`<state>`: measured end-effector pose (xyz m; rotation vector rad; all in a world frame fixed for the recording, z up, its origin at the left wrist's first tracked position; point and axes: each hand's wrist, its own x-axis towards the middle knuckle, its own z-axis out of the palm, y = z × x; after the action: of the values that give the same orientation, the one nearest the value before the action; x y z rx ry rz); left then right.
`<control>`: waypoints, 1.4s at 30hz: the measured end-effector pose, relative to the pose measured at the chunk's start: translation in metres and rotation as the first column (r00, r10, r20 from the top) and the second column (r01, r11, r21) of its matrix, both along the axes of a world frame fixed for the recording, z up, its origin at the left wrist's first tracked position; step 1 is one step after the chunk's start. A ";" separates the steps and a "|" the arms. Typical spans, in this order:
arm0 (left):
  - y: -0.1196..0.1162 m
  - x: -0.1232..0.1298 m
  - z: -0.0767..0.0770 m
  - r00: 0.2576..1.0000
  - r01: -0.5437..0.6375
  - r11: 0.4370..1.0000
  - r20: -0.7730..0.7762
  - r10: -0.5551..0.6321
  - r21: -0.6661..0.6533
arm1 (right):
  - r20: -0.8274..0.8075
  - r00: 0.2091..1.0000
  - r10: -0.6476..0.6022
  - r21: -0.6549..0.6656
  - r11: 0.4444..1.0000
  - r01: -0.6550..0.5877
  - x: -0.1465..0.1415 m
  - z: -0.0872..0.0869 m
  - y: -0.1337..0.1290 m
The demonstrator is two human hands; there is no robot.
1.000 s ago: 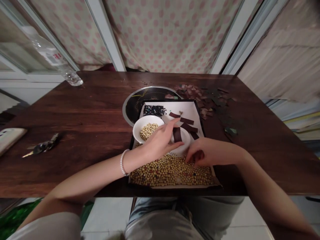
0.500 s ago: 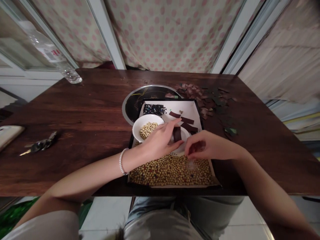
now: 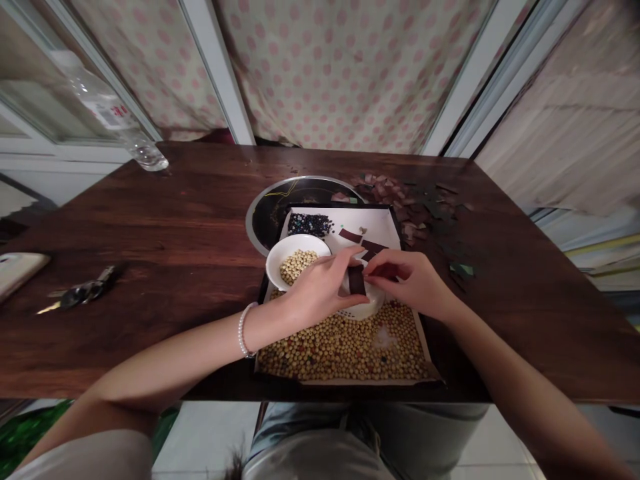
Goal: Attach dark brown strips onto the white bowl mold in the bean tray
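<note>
A small dark brown strip (image 3: 357, 280) is held upright between the thumb and fingers of my left hand (image 3: 320, 288). My right hand (image 3: 423, 279) is closed in a pinch at the strip's right edge; whatever its fingertips hold is too small to make out. Both hands are over a white bowl (image 3: 369, 309), which they partly cover. Left of it, a second white bowl (image 3: 274, 267) contains pale beads (image 3: 299, 265). Both bowls stand in a black-edged tray (image 3: 383, 217), with many tan beads (image 3: 345, 357) spread across its near half. More dark strips (image 3: 351, 235) lie behind my hands.
Dark beads (image 3: 307, 225) fill the tray's far left corner. Behind it is a round dark inset (image 3: 265, 217) with yellow thread. Brown and green scraps (image 3: 390, 193) are scattered at back right. A plastic bottle (image 3: 110, 113), keys (image 3: 85, 293) and a phone (image 3: 20, 270) are leftward.
My right hand has moved up and left from above the tan beads to the strip's edge. My left hand keeps its hold on the strip.
</note>
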<state>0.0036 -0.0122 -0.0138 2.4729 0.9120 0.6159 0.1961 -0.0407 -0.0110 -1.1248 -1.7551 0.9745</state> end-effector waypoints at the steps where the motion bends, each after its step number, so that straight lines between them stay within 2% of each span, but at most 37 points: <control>1: 0.000 0.000 0.000 1.000 -0.005 1.000 -0.005 0.005 -0.008 | 0.041 0.999 0.006 0.025 1.000 -0.007 -0.002 0.000 -0.001; 5: -0.002 0.000 0.002 1.000 -0.010 1.000 0.000 0.010 -0.015 | 0.129 0.992 0.010 0.071 0.997 -0.019 -0.005 -0.002 -0.002; 12: -0.001 0.001 0.004 0.999 -0.021 0.999 -0.028 0.021 -0.024 | 0.120 0.992 0.027 0.031 0.999 -0.031 -0.003 -0.004 -0.002; 23: -0.002 0.001 0.006 0.997 -0.040 0.999 -0.065 0.039 -0.020 | 0.107 0.994 0.033 0.039 0.999 -0.038 -0.002 -0.003 -0.002; 30: -0.002 0.002 0.005 0.995 -0.066 0.997 -0.071 0.069 0.042 | 0.123 0.992 -0.006 0.080 0.997 -0.004 -0.001 -0.001 -0.002; 35: -0.002 0.002 0.005 0.996 -0.060 0.998 -0.059 0.062 0.037 | 0.186 0.982 -0.010 0.169 0.985 -0.022 0.000 0.000 -0.001; 42: -0.002 0.001 0.004 0.999 -0.044 0.999 -0.024 0.045 0.023 | 0.203 0.979 -0.026 0.144 0.990 -0.004 0.001 0.000 0.000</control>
<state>0.0048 -0.0142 -0.0103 2.4909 0.9772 0.6152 0.1972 -0.0411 -0.0108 -1.1735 -1.9479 0.7324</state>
